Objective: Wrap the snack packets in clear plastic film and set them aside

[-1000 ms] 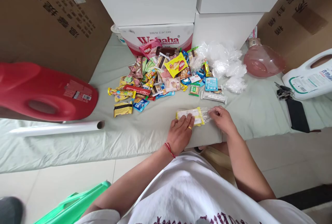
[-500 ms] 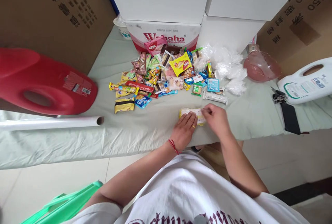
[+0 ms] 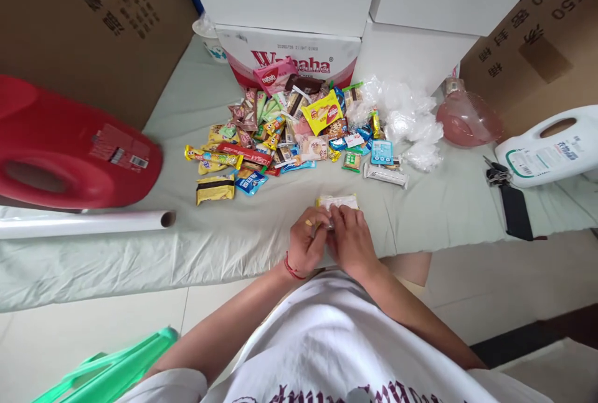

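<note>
"Wahaha", partly covered, on white-red carton (image 3: 299, 38). "nabati" on pink wrapper (image 3: 275, 76) and yellow wrapper (image 3: 322, 113). "40X50" plus Chinese characters on right-hand brown carton (image 3: 537, 48).

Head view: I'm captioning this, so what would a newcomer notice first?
Probably the heap of colourful snack packets on the pale cloth, before the Wahaha box, then the large red jug at far left. Near the cloth's front edge, the left hand and right hand meet at a yellow-edged packet.

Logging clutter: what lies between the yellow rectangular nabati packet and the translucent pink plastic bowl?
Small wrapped snacks, then crumpled clear plastic bags, in the head view.
</note>
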`<state>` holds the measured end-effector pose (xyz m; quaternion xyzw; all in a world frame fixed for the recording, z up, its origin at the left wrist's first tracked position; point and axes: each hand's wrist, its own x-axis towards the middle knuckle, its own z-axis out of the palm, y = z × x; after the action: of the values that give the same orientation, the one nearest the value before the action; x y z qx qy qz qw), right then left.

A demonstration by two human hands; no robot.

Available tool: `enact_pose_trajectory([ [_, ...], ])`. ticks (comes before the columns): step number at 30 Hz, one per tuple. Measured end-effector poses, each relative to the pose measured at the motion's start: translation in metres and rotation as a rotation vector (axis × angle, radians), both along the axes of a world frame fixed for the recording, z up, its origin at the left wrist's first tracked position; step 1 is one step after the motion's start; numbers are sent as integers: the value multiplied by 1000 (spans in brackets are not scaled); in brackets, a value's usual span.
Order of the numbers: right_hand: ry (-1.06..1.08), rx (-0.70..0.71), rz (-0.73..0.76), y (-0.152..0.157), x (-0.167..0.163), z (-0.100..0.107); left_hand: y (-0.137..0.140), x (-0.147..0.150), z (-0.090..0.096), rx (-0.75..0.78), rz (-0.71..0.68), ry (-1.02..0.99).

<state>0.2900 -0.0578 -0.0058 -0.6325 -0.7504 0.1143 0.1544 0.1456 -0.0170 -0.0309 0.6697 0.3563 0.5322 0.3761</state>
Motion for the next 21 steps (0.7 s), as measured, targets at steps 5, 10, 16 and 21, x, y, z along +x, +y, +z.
enact_pose_trajectory([
  [5,35,-39,67,-7,-1,0,14,3,2,250,-184,488],
  [10,514,-174,235,-17,50,16,25,-8,-6,333,-338,814],
  [16,1133,-388,-154,-28,97,18,19,2,-14,316,-205,978],
  [21,1258,-434,-203,-24,94,11,39,6,-8,170,-88,916],
])
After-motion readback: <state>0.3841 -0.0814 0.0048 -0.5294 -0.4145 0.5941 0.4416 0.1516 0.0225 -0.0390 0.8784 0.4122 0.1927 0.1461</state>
